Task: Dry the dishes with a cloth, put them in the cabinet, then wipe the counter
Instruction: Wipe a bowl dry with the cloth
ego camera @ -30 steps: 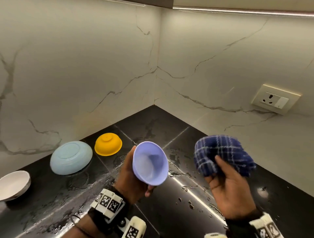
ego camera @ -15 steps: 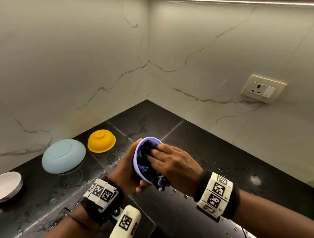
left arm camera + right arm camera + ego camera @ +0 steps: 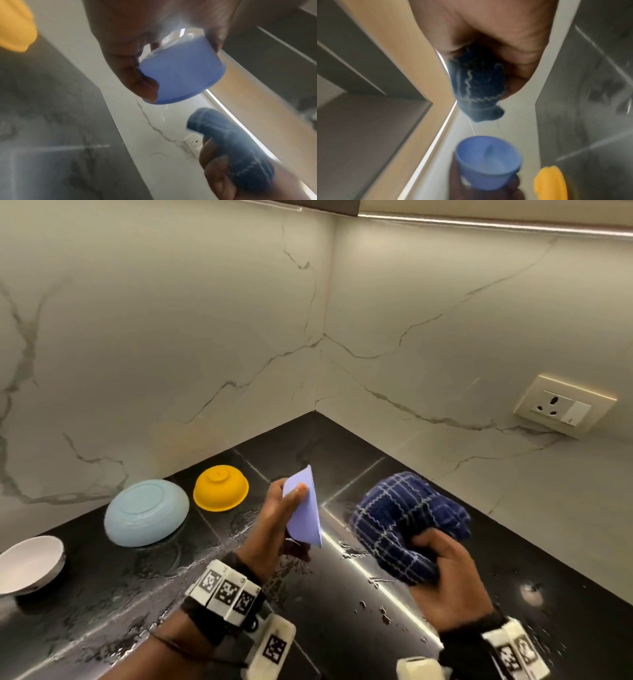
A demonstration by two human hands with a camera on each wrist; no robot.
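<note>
Bowls first, counted from the left of the head view: I see four. A white bowl [image 3: 29,563] sits at the left edge of the frame, tilted on its side on the black counter [image 3: 342,628]. Right of it lies a pale blue bowl [image 3: 146,512], upside down, and just beside that a yellow bowl [image 3: 221,487], also upside down, both near the marble wall [image 3: 154,337]. The fourth is the lavender bowl [image 3: 305,508], held up off the counter at centre frame in my left hand [image 3: 274,529]; my thumb lies across its outer wall and my fingers curl round its base, so that hand is clamped on it. The bowl is turned nearly edge-on to the head camera, its mouth facing right.

One cloth: the dark blue checked cloth [image 3: 407,522] is bunched in my right hand [image 3: 448,580], right of centre, fingers closed tight round it. Cloth and lavender bowl are near each other but apart, as the left wrist view also shows.

Water drops and streaks cover the counter between and below my hands. At the right edge of the frame one socket plate [image 3: 563,405] is set into the wall. Nothing stands between cloth and bowl.
</note>
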